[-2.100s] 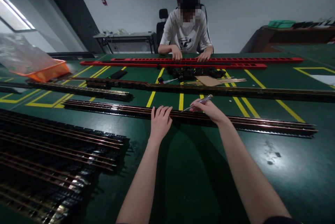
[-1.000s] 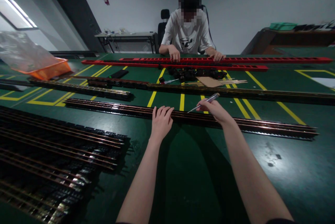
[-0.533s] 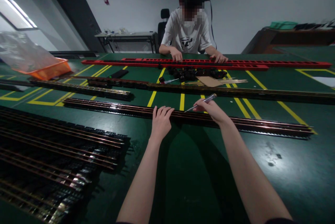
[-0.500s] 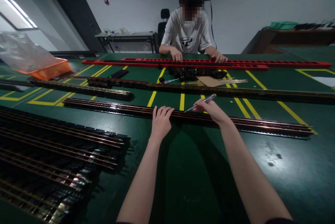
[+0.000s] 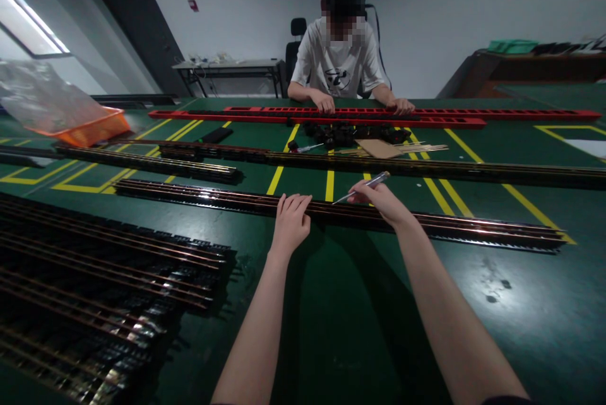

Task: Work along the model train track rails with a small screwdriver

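Note:
A long black rail strip (image 5: 227, 199) with copper-coloured rods along it lies across the green table before me. My left hand (image 5: 291, 222) grips it near the middle, fingers bent over its top and far edge. In my right hand (image 5: 376, 198) is a slim screwdriver (image 5: 362, 188), held slanted like a pen. Its thin metal shaft points down and left, and the tip is at the rail's upper side, a little right of my left hand. Whether the tip touches a rod or a small part there is too fine to tell.
Several similar strips (image 5: 118, 260) lie at the near left. Another long strip (image 5: 426, 165) runs behind mine, with a second screwdriver (image 5: 307, 148), black parts (image 5: 336, 135) and cardboard (image 5: 377, 148) beyond. An orange basket (image 5: 92, 130) stands left. Opposite, a person (image 5: 336, 58) handles red frames (image 5: 445, 121).
My hands and the screwdriver stay almost in place, the tip still at the same part of the rail. The co-worker's hands have shifted slightly to the right.

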The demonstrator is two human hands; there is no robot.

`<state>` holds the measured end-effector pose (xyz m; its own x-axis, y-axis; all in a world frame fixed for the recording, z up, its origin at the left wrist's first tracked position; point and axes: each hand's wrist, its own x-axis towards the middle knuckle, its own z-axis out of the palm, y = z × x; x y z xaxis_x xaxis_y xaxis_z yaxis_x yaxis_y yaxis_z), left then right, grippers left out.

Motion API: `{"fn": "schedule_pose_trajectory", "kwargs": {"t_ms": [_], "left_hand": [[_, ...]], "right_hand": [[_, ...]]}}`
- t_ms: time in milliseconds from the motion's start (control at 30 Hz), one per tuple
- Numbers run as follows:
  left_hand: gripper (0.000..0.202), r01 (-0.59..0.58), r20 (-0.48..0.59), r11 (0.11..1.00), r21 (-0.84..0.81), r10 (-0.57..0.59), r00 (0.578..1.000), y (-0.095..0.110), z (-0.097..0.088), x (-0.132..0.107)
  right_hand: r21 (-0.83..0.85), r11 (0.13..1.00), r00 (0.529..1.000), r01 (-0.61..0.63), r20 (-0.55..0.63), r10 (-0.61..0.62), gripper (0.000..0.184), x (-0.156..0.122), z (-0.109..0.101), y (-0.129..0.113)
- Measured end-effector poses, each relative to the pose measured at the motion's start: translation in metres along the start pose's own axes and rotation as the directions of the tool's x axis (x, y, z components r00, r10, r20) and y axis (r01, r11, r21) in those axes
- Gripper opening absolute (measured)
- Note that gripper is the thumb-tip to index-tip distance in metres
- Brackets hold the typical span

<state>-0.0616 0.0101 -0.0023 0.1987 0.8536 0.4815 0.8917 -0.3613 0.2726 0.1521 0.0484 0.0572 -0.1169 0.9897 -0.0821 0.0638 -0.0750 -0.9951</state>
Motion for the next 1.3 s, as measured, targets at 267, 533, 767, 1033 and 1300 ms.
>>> {"fn": "schedule_pose_trajectory", "kwargs": {"t_ms": [267,533,767,1033,1300], "left_hand": [[0.04,-0.011,-0.013,0.999,0.044,0.011,1.0,0.0023,0.0008,-0.0001],[0.036,-0.005,-0.014,0.997,0.073,0.007,1.0,0.0013,0.0029,0.0003],[0.034,-0.011,-0.009,0.996,0.092,0.012,1.0,0.0031,0.0015,0.0002],[0.034,-0.027,-0.021,0.994,0.108,0.029,0.999,0.0039,0.0019,-0.0006],[0.032,-0.025,-0.054,0.993,0.115,0.031,0.998,0.0022,0.0032,-0.0008]], "right_hand": [[0.014,1.0,1.0,-0.013,-0.017,0.013,0.025,-0.0015,0.0017,-0.0021],[0.015,1.0,1.0,0.008,-0.01,-0.008,0.023,0.0004,0.0007,0.0005],[0.007,1.0,1.0,0.02,0.003,-0.02,0.02,0.0007,-0.0001,0.0012],[-0.033,0.999,1.0,0.022,0.015,-0.022,0.019,-0.0027,-0.0008,-0.003],[-0.054,0.997,0.998,0.056,0.046,-0.053,0.017,-0.0009,-0.0046,-0.0007]]}}
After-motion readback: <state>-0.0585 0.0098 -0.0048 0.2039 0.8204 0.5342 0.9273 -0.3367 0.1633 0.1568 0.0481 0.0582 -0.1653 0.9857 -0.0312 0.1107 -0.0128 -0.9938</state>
